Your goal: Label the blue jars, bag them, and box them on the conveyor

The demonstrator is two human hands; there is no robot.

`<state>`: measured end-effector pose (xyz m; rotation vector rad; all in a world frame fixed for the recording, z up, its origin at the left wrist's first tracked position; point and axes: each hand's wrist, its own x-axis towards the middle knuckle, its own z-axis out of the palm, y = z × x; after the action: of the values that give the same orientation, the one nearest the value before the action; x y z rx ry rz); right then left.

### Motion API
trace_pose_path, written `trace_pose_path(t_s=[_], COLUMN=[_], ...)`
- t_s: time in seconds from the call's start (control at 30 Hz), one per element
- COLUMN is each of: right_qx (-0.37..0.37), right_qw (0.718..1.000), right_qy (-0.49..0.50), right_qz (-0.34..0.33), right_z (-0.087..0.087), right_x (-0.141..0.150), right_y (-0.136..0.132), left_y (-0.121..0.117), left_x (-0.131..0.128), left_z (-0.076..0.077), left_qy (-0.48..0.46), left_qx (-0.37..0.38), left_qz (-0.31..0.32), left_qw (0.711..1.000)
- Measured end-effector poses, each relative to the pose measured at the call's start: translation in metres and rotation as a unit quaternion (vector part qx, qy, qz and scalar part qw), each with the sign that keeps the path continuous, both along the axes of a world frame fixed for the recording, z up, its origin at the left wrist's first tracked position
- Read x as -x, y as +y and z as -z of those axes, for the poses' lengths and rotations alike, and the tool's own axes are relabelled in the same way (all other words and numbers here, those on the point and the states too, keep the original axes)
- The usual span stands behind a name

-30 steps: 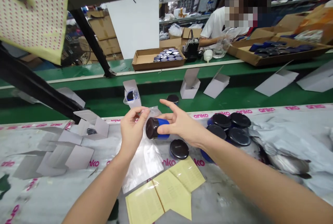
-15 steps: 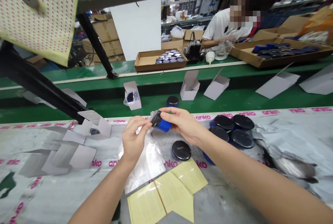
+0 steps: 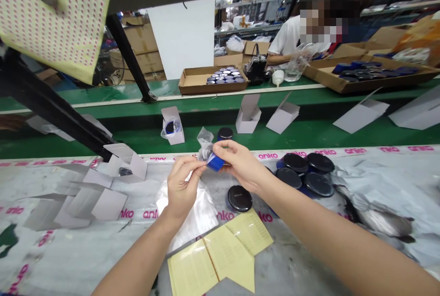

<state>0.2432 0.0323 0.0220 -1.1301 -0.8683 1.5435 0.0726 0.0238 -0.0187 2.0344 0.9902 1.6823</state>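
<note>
My right hand (image 3: 244,165) is closed round a small blue cylinder (image 3: 215,163) with a black end, held tilted above the bench. A clear plastic bag (image 3: 205,138) covers its far end and sticks up loosely beyond it. With fingertips pinched, my left hand (image 3: 183,185) grips the bag's edge against the cylinder's near end. Below my hands lie a pile of clear plastic bags (image 3: 199,216) and yellow printed sheets (image 3: 220,254). One black-lidded container (image 3: 239,198) stands beside them, and another (image 3: 225,134) is on the green ledge behind.
Several black-lidded blue containers (image 3: 319,183) stand at the right, near crumpled plastic. Open white boxes stand at the left (image 3: 128,165) and along the green ledge (image 3: 248,119). Cardboard trays (image 3: 194,86) of containers sit behind, where another person (image 3: 288,35) is seated. A black post (image 3: 127,53) slants at the left.
The clear bag has gone over the black end of the cylinder. My right hand has turned the cylinder, and my left fingers have moved to its near end.
</note>
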Motion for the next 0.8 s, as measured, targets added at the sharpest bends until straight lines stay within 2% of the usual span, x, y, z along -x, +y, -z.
trace_pose_path(t_s=[0.13,0.23,0.37,0.5,0.63,0.7,0.8], right_qx=[0.018,0.006,-0.033,-0.054,-0.080,-0.115,-0.162], right_qw=[0.997,0.995,0.994,0.985,0.970,0.939,0.854], right_qy=[0.049,0.011,-0.093,-0.157,-0.222,-0.308,-0.441], right_qz=[-0.061,-0.101,-0.049,-0.047,-0.049,-0.102,-0.224], right_z=[-0.003,0.000,0.010,0.013,0.014,0.017,0.022], right_x=[-0.003,-0.007,-0.010,-0.015,-0.020,-0.017,-0.004], right_y=[-0.002,-0.002,0.005,0.013,0.016,0.016,0.019], left_y=[-0.001,0.000,0.004,0.016,0.027,0.028,0.028], left_x=[-0.001,-0.001,0.002,0.009,0.012,0.008,0.001], left_z=[0.002,-0.003,-0.015,-0.022,-0.023,-0.024,-0.030], left_qy=[0.010,-0.030,-0.069,-0.106,-0.084,-0.042,0.029], left_qx=[0.033,0.084,0.199,0.298,0.365,0.385,0.394], left_qz=[0.012,-0.007,0.001,0.006,0.043,0.087,0.155], left_qw=[0.999,0.996,0.978,0.949,0.926,0.918,0.905])
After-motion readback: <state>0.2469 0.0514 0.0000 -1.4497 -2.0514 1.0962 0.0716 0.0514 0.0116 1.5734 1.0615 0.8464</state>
